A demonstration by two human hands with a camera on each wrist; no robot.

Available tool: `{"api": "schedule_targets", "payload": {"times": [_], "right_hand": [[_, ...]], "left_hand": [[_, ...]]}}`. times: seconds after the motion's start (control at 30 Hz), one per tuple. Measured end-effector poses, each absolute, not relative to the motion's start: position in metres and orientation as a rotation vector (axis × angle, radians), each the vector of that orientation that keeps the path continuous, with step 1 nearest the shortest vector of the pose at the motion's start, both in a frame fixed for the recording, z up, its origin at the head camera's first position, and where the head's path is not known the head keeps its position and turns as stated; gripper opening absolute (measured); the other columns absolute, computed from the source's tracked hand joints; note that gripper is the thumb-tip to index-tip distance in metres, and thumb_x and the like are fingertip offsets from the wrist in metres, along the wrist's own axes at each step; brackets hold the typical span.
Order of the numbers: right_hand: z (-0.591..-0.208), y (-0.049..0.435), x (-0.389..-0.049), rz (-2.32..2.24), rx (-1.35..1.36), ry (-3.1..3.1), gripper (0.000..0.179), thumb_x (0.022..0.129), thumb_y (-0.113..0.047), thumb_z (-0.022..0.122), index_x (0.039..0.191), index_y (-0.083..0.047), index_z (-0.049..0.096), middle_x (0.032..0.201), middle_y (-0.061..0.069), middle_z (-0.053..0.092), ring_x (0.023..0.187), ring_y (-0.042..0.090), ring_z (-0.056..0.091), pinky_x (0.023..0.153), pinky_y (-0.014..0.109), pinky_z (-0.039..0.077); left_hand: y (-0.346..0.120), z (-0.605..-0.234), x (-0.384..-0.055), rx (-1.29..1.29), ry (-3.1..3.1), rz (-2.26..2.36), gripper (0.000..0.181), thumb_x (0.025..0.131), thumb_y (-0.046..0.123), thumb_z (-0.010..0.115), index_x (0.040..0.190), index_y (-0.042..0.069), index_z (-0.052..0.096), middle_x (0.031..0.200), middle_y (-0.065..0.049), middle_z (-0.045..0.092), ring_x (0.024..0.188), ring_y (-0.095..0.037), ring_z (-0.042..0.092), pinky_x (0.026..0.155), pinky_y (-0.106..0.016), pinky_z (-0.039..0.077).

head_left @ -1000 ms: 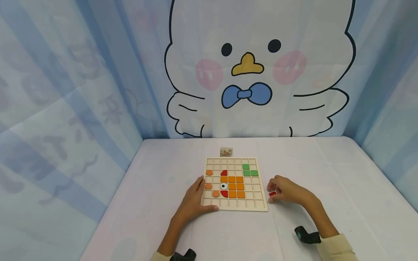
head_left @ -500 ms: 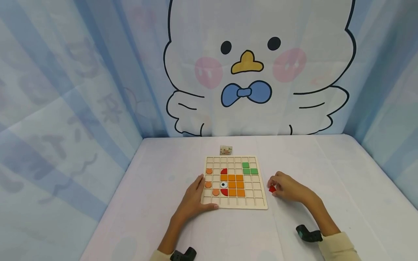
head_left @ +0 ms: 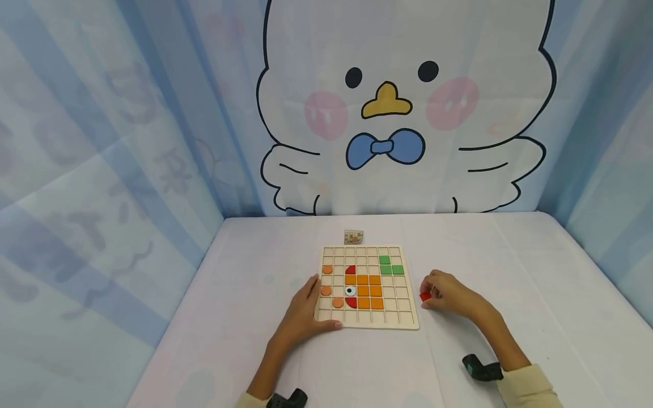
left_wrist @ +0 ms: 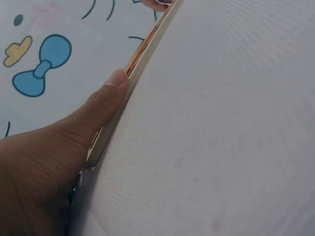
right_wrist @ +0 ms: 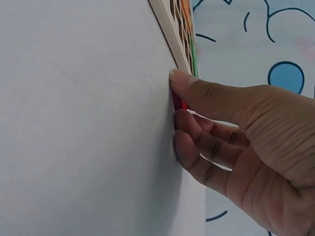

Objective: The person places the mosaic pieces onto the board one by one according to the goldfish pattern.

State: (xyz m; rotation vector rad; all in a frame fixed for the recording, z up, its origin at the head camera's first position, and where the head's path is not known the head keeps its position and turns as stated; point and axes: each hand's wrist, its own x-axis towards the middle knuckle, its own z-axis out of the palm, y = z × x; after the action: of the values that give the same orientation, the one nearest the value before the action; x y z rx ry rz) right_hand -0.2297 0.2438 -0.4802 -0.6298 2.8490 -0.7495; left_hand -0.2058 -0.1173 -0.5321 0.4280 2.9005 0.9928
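My left hand (head_left: 301,318) holds the near left corner of a pale wooden grid board (head_left: 395,321). Its fingers lie along the left side and the thumb on the near edge, as the left wrist view shows at the board's rim (left_wrist: 150,49). Just right of the board, my right hand (head_left: 449,293) pinches a small red piece (head_left: 425,296) between thumb and fingers, low at the tabletop. Most of the red piece (right_wrist: 177,102) is hidden by the fingertips in the right wrist view. Orange squares (head_left: 363,290) fill the board's middle, with an eye disc (head_left: 350,290) beside them.
Three green squares (head_left: 385,270) sit at the board's upper right, and orange discs (head_left: 327,269) along its left. Two red rounded pieces (head_left: 351,302) flank the eye column. A small patterned card (head_left: 353,237) lies behind the board. A printed curtain (head_left: 388,187) backs the table.
My right hand and the red piece have shifted slightly away from me, and the fingers have closed more around it. The left hand and the board have stayed put.
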Motion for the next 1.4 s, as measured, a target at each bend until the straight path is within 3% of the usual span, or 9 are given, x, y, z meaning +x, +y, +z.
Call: {"api": "schedule_targets", "payload": {"times": [0.7,1.4], "right_hand": [[-0.480,0.240,-0.231,-0.683,-0.757,2.894,0.025,0.079,-0.020,0.082,0.090,-0.007,0.063,0.077,-0.004,0.051,0.068,0.006,0.045,0.058,0.017,0.043],[-0.477,0.180,-0.233,-0.598,-0.870,2.782,0.026,0.083,-0.028,0.078,0.095,-0.009,0.065,0.085,-0.004,0.053,0.075,0.008,0.048,0.066,0.019,0.047]], "left_hand": [[-0.118,-0.532,-0.205,0.445,2.921,0.926,0.119,0.069,0.072,0.073,0.156,0.009,0.021,0.164,-0.008,0.015,0.147,-0.031,0.026,0.117,-0.049,0.031],[-0.118,-0.533,-0.208,0.440,2.912,0.949,0.120,0.069,0.071,0.073,0.156,0.009,0.020,0.165,-0.007,0.014,0.149,-0.030,0.024,0.117,-0.050,0.030]]}}
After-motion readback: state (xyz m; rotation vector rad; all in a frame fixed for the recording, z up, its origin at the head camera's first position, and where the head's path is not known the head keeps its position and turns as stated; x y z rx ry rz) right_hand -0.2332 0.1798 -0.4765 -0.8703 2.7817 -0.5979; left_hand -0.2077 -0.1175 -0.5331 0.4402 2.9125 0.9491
